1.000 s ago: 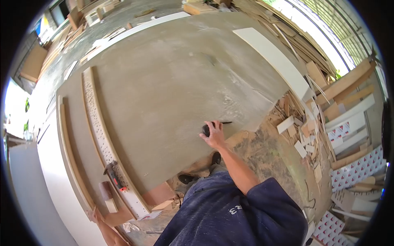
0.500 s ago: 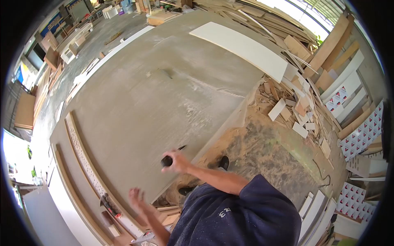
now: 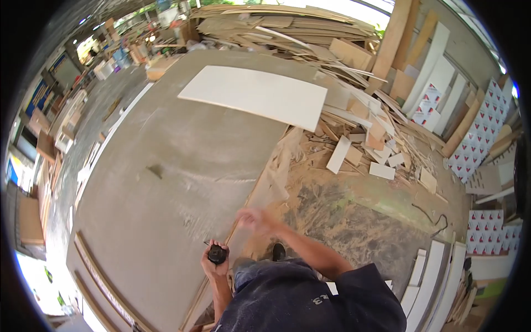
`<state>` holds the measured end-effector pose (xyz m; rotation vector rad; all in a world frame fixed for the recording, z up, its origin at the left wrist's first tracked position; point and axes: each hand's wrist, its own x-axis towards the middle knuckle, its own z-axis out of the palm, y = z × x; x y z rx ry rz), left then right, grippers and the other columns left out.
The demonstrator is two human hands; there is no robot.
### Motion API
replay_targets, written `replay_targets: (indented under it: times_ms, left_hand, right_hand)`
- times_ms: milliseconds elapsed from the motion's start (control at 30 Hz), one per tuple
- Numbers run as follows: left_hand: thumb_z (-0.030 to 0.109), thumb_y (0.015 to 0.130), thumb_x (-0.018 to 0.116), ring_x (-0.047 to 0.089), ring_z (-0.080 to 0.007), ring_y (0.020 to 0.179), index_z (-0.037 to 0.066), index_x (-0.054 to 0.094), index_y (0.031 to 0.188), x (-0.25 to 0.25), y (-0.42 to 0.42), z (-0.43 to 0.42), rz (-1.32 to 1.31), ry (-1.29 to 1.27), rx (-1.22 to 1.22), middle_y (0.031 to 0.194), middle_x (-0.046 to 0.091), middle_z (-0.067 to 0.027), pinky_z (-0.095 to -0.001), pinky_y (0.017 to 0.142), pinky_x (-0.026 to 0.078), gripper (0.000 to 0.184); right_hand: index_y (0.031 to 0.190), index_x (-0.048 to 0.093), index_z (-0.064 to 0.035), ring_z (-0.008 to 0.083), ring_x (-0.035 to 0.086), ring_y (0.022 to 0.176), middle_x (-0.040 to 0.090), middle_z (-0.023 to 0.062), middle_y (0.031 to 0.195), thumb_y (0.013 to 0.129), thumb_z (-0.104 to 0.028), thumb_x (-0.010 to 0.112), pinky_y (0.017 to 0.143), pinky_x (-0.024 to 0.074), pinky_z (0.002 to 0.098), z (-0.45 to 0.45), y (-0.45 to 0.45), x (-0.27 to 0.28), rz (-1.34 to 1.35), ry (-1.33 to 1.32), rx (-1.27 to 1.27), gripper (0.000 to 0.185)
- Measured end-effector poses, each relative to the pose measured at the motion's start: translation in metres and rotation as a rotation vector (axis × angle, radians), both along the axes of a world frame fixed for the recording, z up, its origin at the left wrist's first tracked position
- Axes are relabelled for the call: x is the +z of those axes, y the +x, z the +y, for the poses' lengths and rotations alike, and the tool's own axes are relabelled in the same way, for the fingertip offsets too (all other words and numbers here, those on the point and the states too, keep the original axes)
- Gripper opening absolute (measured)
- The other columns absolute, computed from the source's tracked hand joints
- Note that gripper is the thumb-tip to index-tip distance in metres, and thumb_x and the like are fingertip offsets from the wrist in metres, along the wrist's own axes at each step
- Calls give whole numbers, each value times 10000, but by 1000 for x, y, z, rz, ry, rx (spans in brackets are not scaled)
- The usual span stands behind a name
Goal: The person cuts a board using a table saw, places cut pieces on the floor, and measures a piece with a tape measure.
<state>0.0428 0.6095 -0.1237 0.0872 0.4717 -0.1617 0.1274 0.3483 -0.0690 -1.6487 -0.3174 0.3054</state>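
Near the close edge of the large grey-brown worktop [image 3: 149, 216], my left hand [image 3: 214, 264] is wrapped around a round black tape measure [image 3: 217, 254]. A short dark tip shows beside the tape measure. To its right, my right hand [image 3: 255, 221] hangs above the worktop's edge, smeared by motion. Its fingers are too blurred to show what they hold, if anything. A white board [image 3: 257, 95] lies across the far end of the worktop.
Wood offcuts [image 3: 368, 149] are heaped on the dusty floor [image 3: 354, 221] to the right. Long boards [image 3: 276, 25] are stacked at the back. Narrow strips [image 3: 105, 282] lie at the worktop's left side. White planks [image 3: 426, 276] stand close on my right.
The tape measure has passed from my right hand to my left. My right hand has moved rightward to the worktop's edge. The view has turned right, toward the offcuts.
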Motion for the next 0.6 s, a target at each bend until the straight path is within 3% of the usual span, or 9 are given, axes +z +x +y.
replay_targets:
  times_ms: [100,200,267,333,367,433,500,533,600]
  left_hand:
    - [137,973,534,596,-311,941,57,504,1335,33,38,-45,147,240,-84,1001,592,-118,-507,817,536,372]
    - [150,977,555,600,-317,941,106,513,1334,37,83,-78,198,339,-212,997,597,-113,-512,809,534,362]
    - [154,977,564,608,-309,921,116,515,1331,23,117,-94,171,353,-282,985,608,-102,-506,809,535,359]
    - [158,977,574,616,-301,901,126,518,1328,11,154,-111,148,364,-390,972,619,-90,-501,809,535,356]
    - [159,976,581,622,-288,878,125,518,1330,6,173,-118,100,373,-400,975,626,-77,-494,814,535,361]
    - [160,974,588,629,-275,855,125,518,1332,-6,207,-148,43,371,-502,978,632,-63,-487,818,536,366]
    - [148,970,593,639,-257,837,117,525,1325,-9,249,-169,24,356,-503,941,639,-39,-474,831,536,362]
    - [148,970,593,639,-257,837,117,525,1325,-7,273,-181,16,362,-586,941,639,-39,-474,831,536,362]
    - [135,969,592,646,-254,854,110,538,1313,-6,304,-208,-24,373,-603,930,656,-46,-462,833,535,349]
  right_hand:
    - [1024,714,-34,157,685,832,733,57,898,912,-214,681,752,549,311,-88,52,-37,-16,-120,-604,215]
    - [1007,706,-43,139,682,834,735,63,911,888,-212,703,742,541,318,-173,95,-47,225,143,-794,206]
    - [960,705,-53,147,676,833,728,61,890,872,-200,719,723,532,315,-215,116,-56,69,-338,-1054,171]
    - [1003,690,-54,269,689,901,714,137,957,861,-290,685,763,544,401,-257,137,-73,-31,-422,-1036,276]
    - [998,698,-56,211,683,908,719,96,979,880,-209,693,774,551,354,-284,162,-128,39,77,-981,193]
    - [982,705,-75,138,661,841,705,58,961,906,-109,707,791,572,312,-316,217,-188,-17,-61,-1101,84]
    - [1110,673,-18,251,642,1021,683,136,1084,812,-348,796,908,522,377,-347,279,-222,-26,-592,-1081,462]
    - [1214,599,44,315,581,1189,644,200,1228,770,-437,786,978,475,406,-350,277,-173,202,-373,-1053,681]
    - [1262,550,69,358,568,1207,614,249,1256,763,-424,782,993,467,420,-351,283,-92,485,-195,-1067,739]
